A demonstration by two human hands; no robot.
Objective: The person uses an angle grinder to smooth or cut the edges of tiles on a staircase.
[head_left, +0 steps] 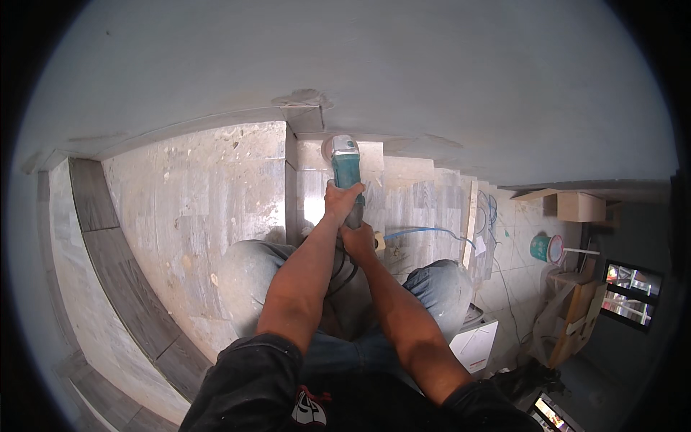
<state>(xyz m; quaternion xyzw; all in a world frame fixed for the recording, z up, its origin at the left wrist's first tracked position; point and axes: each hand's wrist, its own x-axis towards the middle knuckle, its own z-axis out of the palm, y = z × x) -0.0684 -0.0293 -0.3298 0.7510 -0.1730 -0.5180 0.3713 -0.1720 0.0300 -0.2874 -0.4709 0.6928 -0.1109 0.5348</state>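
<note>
A teal angle grinder with a silver head points away from me, low against the base of the grey wall. My left hand is wrapped around its body. Behind it, my right hand grips the dark rear end. The grinder's round disc shows at the left of the head, beside the wall's foot; whether it touches the surface I cannot tell. Just left of the tool stands the edge of a step faced with grey wood-look tile. A dark cable loops down between my forearms.
Dusty steps run across, with a dark tiled step edge at left. A blue cord trails right. Farther right are a teal bucket, a cardboard box and a wooden piece. A white box lies near my right knee.
</note>
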